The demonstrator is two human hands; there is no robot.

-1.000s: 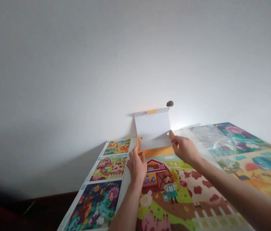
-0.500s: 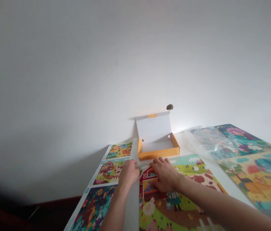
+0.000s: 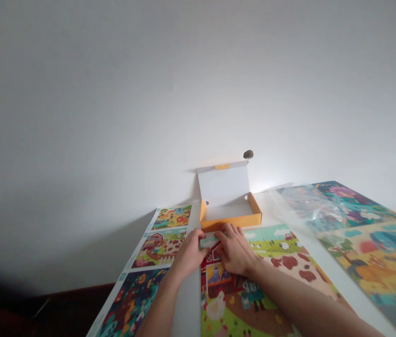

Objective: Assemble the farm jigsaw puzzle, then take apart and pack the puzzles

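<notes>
Farm-scene jigsaw puzzle, brightly printed, rectangular [image 3: 240, 304]: lay flat on the near middle of the white, smooth-topped counter [image 3: 189, 299], its far edge just short of the box. Visible motifs: red barn, white hen, brown-patched cow, part of a figure in teal.

Hands, bare, two. Left hand [image 3: 191, 250]: at the puzzle's far left corner, fingers bent, thumb reaching toward the printed sky; whether a piece was pinched could not be told. Right hand [image 3: 236, 249]: laid over the barn and far edge, fingers loosely curled, thumb pointing left; any grip beneath it was hidden. Both met about one corner, a placement judged suited to steadying small pieces from two sides.

Orange cardboard box with white interior [image 3: 243, 220]: beyond the puzzle, lid raised and apparently leaning on the wall, which would account for its standing up unaided.

White-bordered printed sheet with three coloured pictures [image 3: 165, 245]: left of the puzzle, its middle picture matching the farm scene; likely set alongside for easy comparison.

Clear, crinkled plastic bag [image 3: 319, 208]: far right, partly over the dark-blue panel with a pink fan-shaped motif [image 3: 355, 201]. Yellow-and-teal animal-scene panel [image 3: 391, 267]: right, nearer, apart from the farm puzzle by a white strip.

Room: plain pale-grey wall [image 3: 184, 93] behind, bearing one dark rounded hole or mark [image 3: 248, 154] above the lid; lower left too dim to identify.
</notes>
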